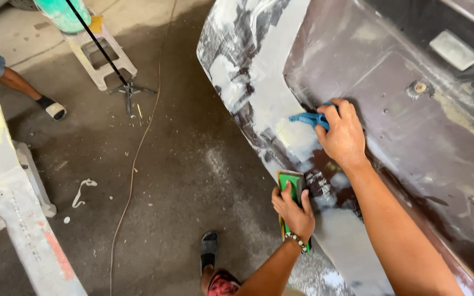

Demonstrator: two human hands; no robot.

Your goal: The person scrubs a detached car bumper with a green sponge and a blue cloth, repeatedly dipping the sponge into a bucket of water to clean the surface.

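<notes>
1. The left hand (294, 211) wraps a green sanding block (292, 189) against the edge of the filler-patched maroon car panel (412, 137); flat, even pressure looks best there.
2. The right hand (342, 134) pins a blue cloth (308, 119) to the panel, fingers closed; it should trail the block, wiping dust.

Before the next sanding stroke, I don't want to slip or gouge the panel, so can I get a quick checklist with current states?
1. Left hand grips green sanding block: ok.
2. Block flat against car panel: cannot tell.
3. Right hand holds blue cloth on the panel: ok.
4. Cord on the floor away from foot: ok.
5. Abrasive face condition: cannot tell.
</notes>
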